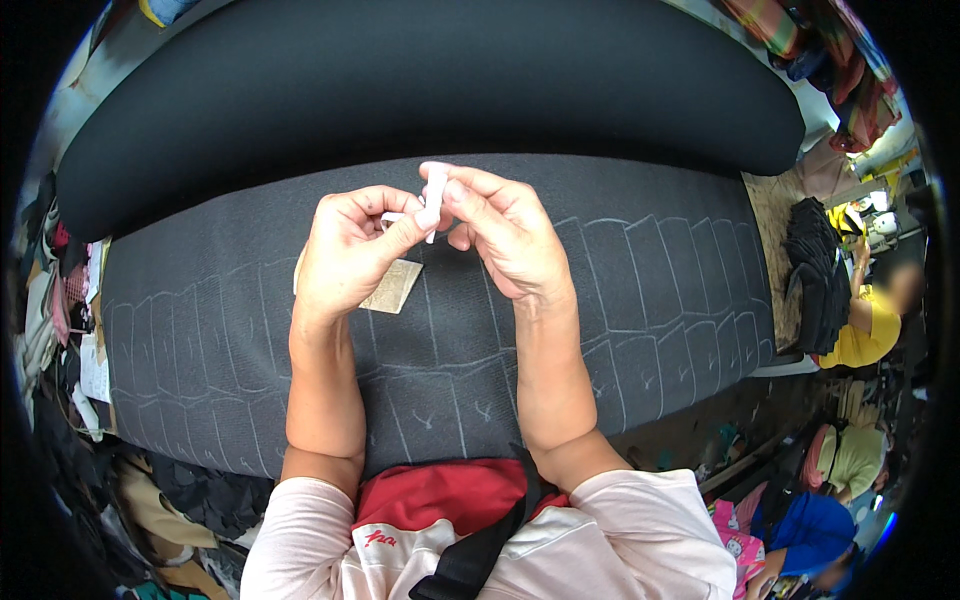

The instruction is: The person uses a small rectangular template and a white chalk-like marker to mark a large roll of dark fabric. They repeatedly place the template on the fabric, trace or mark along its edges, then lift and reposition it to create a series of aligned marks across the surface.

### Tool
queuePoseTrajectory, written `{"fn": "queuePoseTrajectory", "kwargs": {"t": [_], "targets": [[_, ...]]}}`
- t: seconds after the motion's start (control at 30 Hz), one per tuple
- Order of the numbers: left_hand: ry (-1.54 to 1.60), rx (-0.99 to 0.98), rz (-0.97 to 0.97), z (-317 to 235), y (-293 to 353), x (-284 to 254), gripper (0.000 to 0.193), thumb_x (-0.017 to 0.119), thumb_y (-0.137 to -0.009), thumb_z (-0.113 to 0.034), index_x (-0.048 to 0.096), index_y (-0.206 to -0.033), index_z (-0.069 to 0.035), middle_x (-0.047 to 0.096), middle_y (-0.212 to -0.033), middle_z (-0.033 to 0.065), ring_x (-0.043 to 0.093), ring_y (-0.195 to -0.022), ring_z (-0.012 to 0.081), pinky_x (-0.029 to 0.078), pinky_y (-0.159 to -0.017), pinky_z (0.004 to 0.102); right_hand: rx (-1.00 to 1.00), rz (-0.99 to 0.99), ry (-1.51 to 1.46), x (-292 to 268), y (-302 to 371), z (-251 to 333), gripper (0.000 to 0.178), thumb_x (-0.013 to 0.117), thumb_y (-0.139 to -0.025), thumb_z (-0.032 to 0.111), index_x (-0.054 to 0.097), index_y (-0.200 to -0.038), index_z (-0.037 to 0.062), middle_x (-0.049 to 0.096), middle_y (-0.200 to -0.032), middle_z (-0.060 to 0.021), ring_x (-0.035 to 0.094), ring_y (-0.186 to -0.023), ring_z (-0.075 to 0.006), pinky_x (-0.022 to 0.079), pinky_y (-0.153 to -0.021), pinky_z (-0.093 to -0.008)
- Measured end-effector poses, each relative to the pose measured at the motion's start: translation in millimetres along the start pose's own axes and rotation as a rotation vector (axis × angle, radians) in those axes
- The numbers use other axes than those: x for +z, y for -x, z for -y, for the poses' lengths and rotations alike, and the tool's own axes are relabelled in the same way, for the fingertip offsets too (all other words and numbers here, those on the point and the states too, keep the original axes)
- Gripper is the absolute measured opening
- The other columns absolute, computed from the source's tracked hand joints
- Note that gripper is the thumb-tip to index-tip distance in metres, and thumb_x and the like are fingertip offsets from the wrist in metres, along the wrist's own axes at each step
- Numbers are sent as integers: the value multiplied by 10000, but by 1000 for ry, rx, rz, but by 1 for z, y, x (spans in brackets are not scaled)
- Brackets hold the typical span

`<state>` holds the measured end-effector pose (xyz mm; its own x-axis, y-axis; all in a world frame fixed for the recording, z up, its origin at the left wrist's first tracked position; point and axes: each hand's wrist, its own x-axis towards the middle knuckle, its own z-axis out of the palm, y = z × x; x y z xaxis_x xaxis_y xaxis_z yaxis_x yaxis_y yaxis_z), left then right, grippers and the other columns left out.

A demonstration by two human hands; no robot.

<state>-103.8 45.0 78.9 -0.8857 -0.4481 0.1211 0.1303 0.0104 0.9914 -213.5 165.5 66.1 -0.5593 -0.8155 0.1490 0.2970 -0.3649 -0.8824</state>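
Above the dark grey cloth (470,340), marked all over with pale chalk outlines, both my hands are raised close together. A narrow white strip (433,200), folded or looped, runs between them; whether it is tape or ribbon I cannot tell. My left hand (350,245) pinches its lower end between thumb and fingers, with a small loop beside the thumb. The thumb and fingers of my right hand (510,225) close on its upper part. Beneath my left hand lies a tan, flat card-like piece (392,287), partly hidden by that hand and wrist.
A big black fabric roll (430,80) spans the far side. Heaped cloth scraps (60,290) lie at the left. A stack of dark pieces (812,270) sits on the board at right. A person in yellow (862,335) and one in blue (815,530) are on the right.
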Motion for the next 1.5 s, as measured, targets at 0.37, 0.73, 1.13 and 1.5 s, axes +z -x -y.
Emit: {"fn": "queuePoseTrajectory", "kwargs": {"t": [0.37, 0.73, 1.13, 1.5], "targets": [[-98, -44, 47, -1, -1, -6, 148, 711, -793, -92, 683, -859, 37, 660, -735, 67, 588, -646, 69, 472, -579, 198, -45, -41, 75, -6, 0, 0, 126, 606, -878, 97, 665, -907, -10, 665, -783, -85, 576, -646, -74, 419, -531, -181], [-138, -40, 76, -4, 2, -4, 140, 667, -830, -93, 665, -886, 35, 650, -742, 55, 580, -663, 62, 472, -599, 199, -60, -70, 44, -6, 0, -1, 107, 633, -853, 76, 659, -893, -20, 667, -763, -100, 600, -637, -100, 436, -540, -190], [-93, -56, 78, -7, 4, -11, 144, 658, -839, -116, 652, -877, 23, 611, -703, 14, 524, -619, 43, 425, -567, 186, -106, -137, 83, -7, -1, 0, 98, 705, -789, 55, 644, -845, 3, 646, -697, -76, 567, -575, -62, 413, -492, -168], [211, -31, 142, -5, 4, -7, 165, 546, -902, -137, 568, -902, 26, 637, -885, 161, 646, -730, 172, 537, -641, 252, -148, -209, 116, 5, -3, -9, 135, 725, -771, 48, 604, -818, 8, 621, -667, -59, 569, -564, -54, 436, -476, -162]]}}
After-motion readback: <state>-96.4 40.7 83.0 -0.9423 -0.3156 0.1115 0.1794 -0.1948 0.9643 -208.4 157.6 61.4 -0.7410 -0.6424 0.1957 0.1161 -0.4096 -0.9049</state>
